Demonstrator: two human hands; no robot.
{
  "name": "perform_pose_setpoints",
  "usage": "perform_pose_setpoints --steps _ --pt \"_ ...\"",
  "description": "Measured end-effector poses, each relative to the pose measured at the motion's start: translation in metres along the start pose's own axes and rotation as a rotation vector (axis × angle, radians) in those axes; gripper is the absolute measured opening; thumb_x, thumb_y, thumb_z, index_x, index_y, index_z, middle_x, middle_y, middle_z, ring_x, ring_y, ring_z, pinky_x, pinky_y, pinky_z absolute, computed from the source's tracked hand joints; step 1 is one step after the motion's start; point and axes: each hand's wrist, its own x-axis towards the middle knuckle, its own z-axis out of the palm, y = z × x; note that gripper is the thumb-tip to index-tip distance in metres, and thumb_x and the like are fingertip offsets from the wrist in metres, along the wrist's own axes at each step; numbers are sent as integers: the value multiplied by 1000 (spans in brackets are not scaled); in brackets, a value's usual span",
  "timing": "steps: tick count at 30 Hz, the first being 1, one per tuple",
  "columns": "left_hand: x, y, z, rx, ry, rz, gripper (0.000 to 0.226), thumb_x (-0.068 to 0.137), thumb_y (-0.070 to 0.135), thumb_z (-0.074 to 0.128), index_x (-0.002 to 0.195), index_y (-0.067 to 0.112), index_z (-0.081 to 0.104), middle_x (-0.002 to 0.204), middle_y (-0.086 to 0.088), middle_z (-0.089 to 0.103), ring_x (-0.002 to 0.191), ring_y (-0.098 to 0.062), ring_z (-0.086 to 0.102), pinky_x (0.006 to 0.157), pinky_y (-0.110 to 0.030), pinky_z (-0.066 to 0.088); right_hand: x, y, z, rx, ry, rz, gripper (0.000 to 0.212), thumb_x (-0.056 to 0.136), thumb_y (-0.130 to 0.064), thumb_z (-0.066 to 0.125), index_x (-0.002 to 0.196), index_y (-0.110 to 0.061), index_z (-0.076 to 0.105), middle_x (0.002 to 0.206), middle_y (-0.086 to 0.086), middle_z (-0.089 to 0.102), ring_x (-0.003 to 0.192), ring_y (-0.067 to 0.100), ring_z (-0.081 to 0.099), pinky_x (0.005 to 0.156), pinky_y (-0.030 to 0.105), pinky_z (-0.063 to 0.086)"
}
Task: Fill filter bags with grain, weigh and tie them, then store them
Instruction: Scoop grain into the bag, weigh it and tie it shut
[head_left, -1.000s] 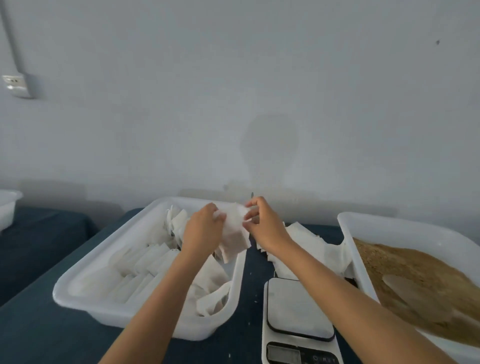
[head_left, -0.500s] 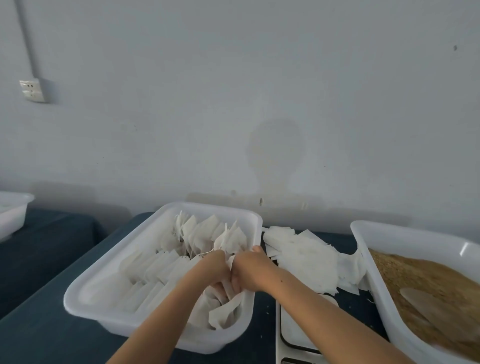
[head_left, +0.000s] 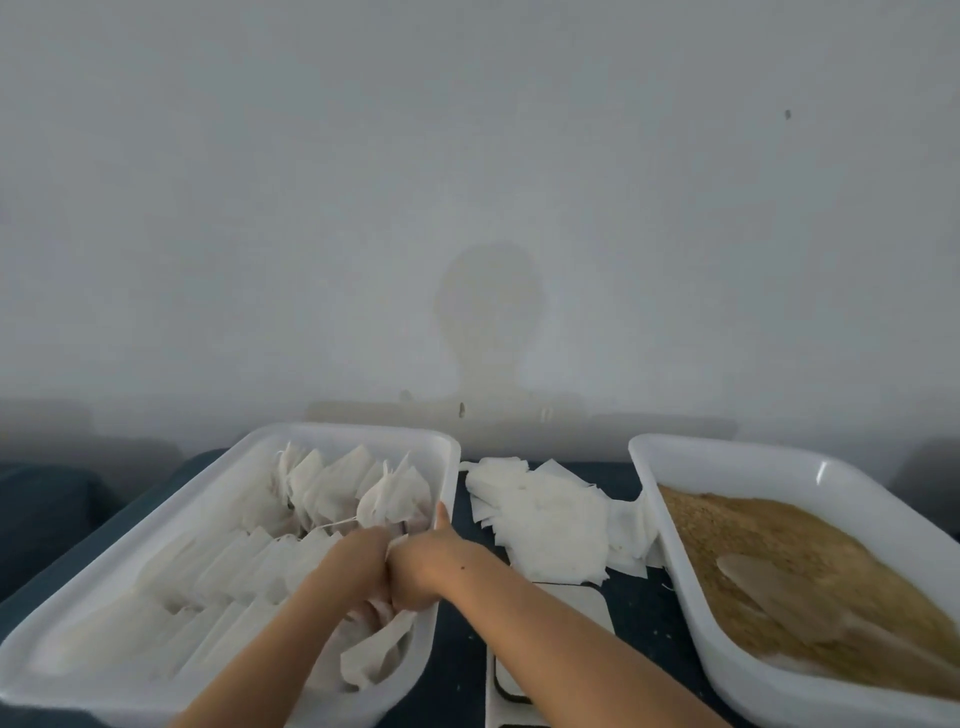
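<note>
A bare grey wall (head_left: 467, 182) stands behind a dark blue table (head_left: 52, 519), and on it the left tray (head_left: 234, 457) serves as my landmark. Over that tray's right side, near its right wall, both hands meet knuckle to knuckle. The left hand (head_left: 353, 566) and the right hand (head_left: 423, 564) are curled, pressed together on a bit of white bag (head_left: 396, 543) that peeks out between them; the right thumb points up along the tray wall. A thin string (head_left: 337, 524) runs from the left hand toward the bags further back. Exactly how the fingers pinch underneath I cannot tell.

Inside the tray lie rows of filled, tied bags (head_left: 322, 483). Just right of the tray is a loose heap of flat empty bags (head_left: 545, 525), and in front of that heap the scale (head_left: 550, 623), partly under the right forearm. Well to the right sits the grain tray (head_left: 727, 457), with a scoop (head_left: 769, 587) lying on the brown grain (head_left: 727, 530).

This looks like storing, pressing a tied bag into its row. The string could snag a neighbouring bag and drag it out, or a hard push could burst thin paper and spill grain among the finished ones.
</note>
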Motion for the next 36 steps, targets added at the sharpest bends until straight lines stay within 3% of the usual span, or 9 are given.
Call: perform_pose_setpoints --steps 3,5,10,13,18,23,29,33,36 --pt "-4 4 2 44 -32 20 35 89 24 58 121 8 57 123 -9 61 115 -20 57 87 -19 43 -11 11 3 179 125 -56 31 96 -19 42 115 -6 62 129 15 54 136 30 29 114 58 -6" --pt "-3 3 6 41 -31 44 38 90 31 55 122 11 54 120 -5 60 112 -18 56 95 -22 39 -21 25 7 496 342 -105 27 91 -10 45 101 -7 70 112 10 63 112 28 50 113 46 18" --pt "-4 5 8 -7 -25 64 41 85 28 66 121 15 52 114 -1 62 100 -16 63 76 -19 47 -31 81 38 935 833 333 26 85 0 39 89 -14 62 102 4 63 93 21 55 83 31 44" --pt "-5 10 8 46 38 53 44 85 30 65 124 19 47 114 1 62 104 -16 61 80 -20 46 -22 113 73 776 622 577 24 90 -12 43 113 -11 50 119 7 53 108 26 50 88 34 41" --pt "-3 5 13 -154 17 73 58 83 32 63 134 25 36 111 4 59 97 -14 60 67 -16 43 -6 114 109 618 285 651 75 84 -49 59 140 -12 24 142 9 30 128 32 33 102 42 32" --pt "3 2 10 -282 191 94 23 83 26 58 100 22 43 80 12 44 76 -7 47 57 -13 32 0 115 107 517 302 651 48 90 -34 54 131 -15 39 137 11 33 121 31 39 99 37 34" --pt "6 4 10 -296 258 115 13 87 24 56 90 21 44 75 13 45 65 -2 41 53 -11 29 -10 130 99 571 371 618 21 92 -18 53 110 -13 63 119 5 59 108 25 56 93 30 38" --pt "5 6 9 -293 249 127 11 88 23 55 91 20 45 74 12 46 65 -2 42 54 -11 30 -17 133 103 607 485 619 22 96 -17 45 107 -14 64 114 2 62 101 20 57 84 27 40" --pt "2 5 6 -291 240 121 11 89 22 54 91 21 44 76 11 47 67 -3 44 54 -12 30 -24 135 99 700 654 632 24 95 -12 39 77 -18 54 92 -1 61 81 16 50 68 25 35"
